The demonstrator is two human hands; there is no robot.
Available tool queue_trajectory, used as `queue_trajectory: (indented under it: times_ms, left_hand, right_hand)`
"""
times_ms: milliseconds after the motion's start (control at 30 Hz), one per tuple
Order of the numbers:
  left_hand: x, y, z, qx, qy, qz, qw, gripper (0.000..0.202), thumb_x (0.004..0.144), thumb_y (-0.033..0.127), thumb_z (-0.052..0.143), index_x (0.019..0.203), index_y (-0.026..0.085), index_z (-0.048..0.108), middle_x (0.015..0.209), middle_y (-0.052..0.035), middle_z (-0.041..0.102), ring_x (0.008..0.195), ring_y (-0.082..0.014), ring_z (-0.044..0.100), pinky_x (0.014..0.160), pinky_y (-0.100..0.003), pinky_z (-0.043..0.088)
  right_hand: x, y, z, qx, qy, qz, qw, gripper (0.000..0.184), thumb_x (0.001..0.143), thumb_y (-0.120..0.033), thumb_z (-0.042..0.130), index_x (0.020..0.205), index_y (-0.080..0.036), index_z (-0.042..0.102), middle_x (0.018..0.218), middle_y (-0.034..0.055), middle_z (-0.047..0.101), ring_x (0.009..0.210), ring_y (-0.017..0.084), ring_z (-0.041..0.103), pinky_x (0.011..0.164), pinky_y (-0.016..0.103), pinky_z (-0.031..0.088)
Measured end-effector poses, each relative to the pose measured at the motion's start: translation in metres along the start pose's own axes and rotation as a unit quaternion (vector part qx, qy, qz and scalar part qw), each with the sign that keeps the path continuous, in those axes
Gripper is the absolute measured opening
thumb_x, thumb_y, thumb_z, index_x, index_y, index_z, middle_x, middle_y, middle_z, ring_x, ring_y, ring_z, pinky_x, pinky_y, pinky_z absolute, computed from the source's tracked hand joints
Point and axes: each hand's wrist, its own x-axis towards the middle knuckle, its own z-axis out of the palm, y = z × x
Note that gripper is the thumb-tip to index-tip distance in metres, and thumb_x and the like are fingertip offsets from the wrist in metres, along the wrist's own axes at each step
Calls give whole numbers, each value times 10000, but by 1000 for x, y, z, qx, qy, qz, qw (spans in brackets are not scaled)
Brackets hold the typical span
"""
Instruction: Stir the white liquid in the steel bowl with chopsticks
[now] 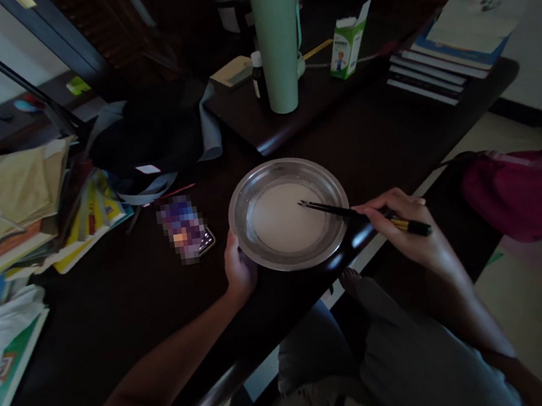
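Observation:
A round metal bowl (295, 261) with cloudy whitish liquid (283, 220) in it is near the table's front edge. My left hand (238, 268) grips its left rim, thumb along the outside and the other fingers mostly hidden under it. My right hand (401, 218) is closed, pen-like, around slim black paintbrushes (332, 209) with gold near the handle ends. Their tips point left over the liquid; whether they touch it I cannot tell. Left of the bowl lies a phone (186, 228), its screen lit and blurred out.
Behind the bowl, a green tumbler (280, 40), a dark bottle (259, 77) and a green-white carton (349, 44) stand on a raised board (261, 130). Books (461, 45) are stacked at right. Papers (12, 192) and a black bag (155, 132) crowd the left. A magenta bag (522, 194) is beyond the right edge.

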Motion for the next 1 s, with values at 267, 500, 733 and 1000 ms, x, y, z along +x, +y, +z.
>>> queue_trajectory:
  times_ms: [267,500,733,1000]
  left_hand:
    - [3,-1,-1,0,-13,-5,1000,405,923,571,725,1148,243,800,1243,-77,825,1283,-323,730,1143,-475,557]
    - [-3,6,7,-7,3,-7,1000,414,891,581,754,1132,248,809,1178,-65,837,1207,-326,763,1124,-491,582]
    - [-4,9,4,-3,0,-5,1000,384,913,553,731,1119,238,806,1230,-84,829,1310,-346,724,1150,-505,577]
    - [0,2,-2,-7,-8,3,1000,422,901,571,754,1160,243,820,1211,-66,842,1241,-326,758,1128,-476,585]
  right_hand:
    - [-4,-7,-22,57,-127,-14,990,290,1061,-531,645,951,-338,832,961,23,854,871,251,784,847,473,519]
    - [2,-10,26,70,-118,-34,990,260,1065,-476,629,982,-335,831,1004,19,856,939,267,737,961,540,481]
    - [8,-8,37,22,-51,-27,998,199,1054,-406,639,957,-327,794,1060,19,868,991,291,744,996,563,431]
    - [-3,-1,4,-5,3,-8,1000,243,1049,-447,640,924,-315,801,985,17,854,890,250,767,931,498,470]
